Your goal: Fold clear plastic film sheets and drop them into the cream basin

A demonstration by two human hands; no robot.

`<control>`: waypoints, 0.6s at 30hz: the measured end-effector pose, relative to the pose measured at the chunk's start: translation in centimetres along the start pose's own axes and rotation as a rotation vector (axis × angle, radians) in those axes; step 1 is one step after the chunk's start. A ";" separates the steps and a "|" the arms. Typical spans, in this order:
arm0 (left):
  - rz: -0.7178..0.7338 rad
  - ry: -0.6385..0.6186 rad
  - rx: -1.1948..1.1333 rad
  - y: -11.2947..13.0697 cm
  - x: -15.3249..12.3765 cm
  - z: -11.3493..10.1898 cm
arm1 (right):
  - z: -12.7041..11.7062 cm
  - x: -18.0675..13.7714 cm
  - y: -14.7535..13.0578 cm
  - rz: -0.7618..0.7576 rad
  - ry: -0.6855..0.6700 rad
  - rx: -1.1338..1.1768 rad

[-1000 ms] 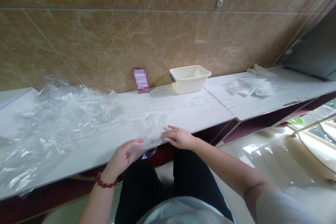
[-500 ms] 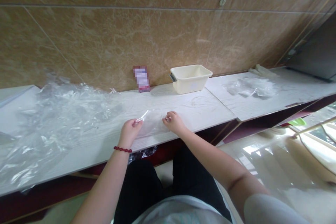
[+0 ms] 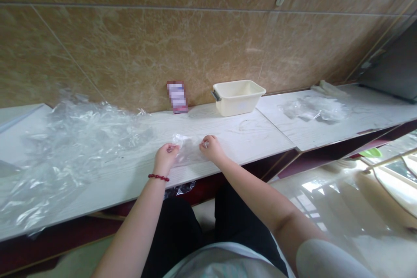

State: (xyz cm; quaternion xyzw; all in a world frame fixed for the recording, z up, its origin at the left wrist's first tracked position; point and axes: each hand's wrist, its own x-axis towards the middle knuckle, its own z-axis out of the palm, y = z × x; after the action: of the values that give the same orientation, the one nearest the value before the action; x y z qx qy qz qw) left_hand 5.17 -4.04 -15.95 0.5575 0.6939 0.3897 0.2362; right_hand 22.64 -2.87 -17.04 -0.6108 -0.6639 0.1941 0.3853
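Observation:
A clear plastic bag (image 3: 188,151) is stretched between my hands just above the front of the white counter (image 3: 234,134). My left hand (image 3: 165,157), with a red bead bracelet at the wrist, pinches the bag's left side. On the other side my right hand (image 3: 211,147) has its fingers closed on the bag's right edge. The film is see-through and slightly crumpled near the left fingers. Whether anything lies inside it I cannot tell.
A large heap of clear plastic bags (image 3: 84,139) spreads over the counter's left. Behind my hands stand a cream plastic bin (image 3: 239,100) and a phone (image 3: 177,97) leaning on the wall. More clear bags (image 3: 314,108) lie to the right, near a grey box (image 3: 392,67).
My hands have drawn a little closer together, the left one moving right and slightly up. The bag between them has gone slacker and more crumpled.

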 end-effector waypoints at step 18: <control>-0.107 0.013 0.046 -2.4 -1.3 -3.0 | 0.2 0.8 0.4 0.046 -0.060 0.006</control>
State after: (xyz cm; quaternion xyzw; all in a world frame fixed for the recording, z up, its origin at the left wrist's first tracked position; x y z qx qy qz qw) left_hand 1.76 -6.28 -16.26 0.5222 0.7332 0.3640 0.2393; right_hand 22.83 -1.96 -17.23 -0.6185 -0.6603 0.2231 0.3628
